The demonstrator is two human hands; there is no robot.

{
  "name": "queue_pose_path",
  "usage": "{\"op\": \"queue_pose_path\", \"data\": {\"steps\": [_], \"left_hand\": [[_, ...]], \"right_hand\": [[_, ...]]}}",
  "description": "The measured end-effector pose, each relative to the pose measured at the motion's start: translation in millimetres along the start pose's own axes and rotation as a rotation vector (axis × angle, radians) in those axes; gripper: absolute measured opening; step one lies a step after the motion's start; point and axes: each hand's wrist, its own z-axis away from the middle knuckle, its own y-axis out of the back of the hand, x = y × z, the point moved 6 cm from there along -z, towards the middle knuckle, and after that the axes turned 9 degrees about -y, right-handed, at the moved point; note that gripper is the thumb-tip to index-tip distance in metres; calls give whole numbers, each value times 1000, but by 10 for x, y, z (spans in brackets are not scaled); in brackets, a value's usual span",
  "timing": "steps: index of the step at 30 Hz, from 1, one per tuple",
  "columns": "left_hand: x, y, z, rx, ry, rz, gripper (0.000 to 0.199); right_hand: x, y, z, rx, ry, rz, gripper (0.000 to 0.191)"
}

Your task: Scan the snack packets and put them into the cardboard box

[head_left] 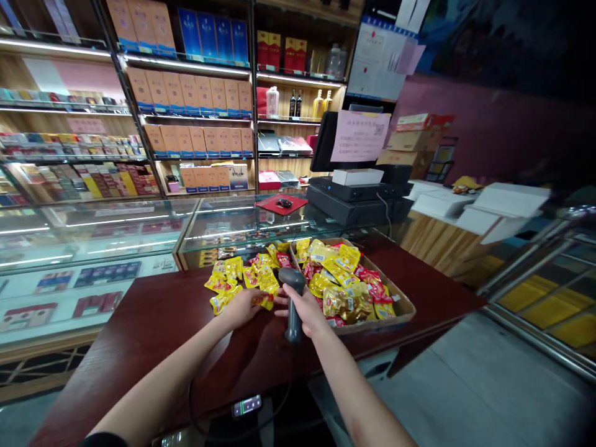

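Observation:
A dark grey handheld scanner (293, 310) stands upright on its handle in my right hand (305, 307), whose fingers are closed round it. Just left of it, my left hand (244, 308) pinches a small yellow and red snack packet (266, 302). Behind that hand, several yellow and red packets (226, 273) lie loose on the dark red table (153, 323). To the right, a cardboard box (404, 310) is full of similar yellow, red and gold packets (344, 267). The scanner's head is close to the box's left edge.
Glass display counters (186, 233) stand behind the table, with a computer mouse (284, 203) on a red mat. Behind the box are a monitor (323, 143) and a black cash drawer (344, 202). A lit phone (248, 406) and a cable are near the table's front edge.

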Motion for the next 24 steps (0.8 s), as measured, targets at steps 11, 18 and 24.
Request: {"op": "queue_pose_path", "data": {"steps": [11, 18, 24], "left_hand": [[-629, 284, 43, 184, 680, 1093, 34], [-500, 290, 56, 117, 664, 1168, 28], [-569, 374, 31, 177, 700, 1091, 32]], "right_hand": [[193, -206, -57, -36, -61, 107, 35], [339, -413, -60, -99, -71, 110, 37], [346, -423, 7, -89, -55, 145, 38]]}}
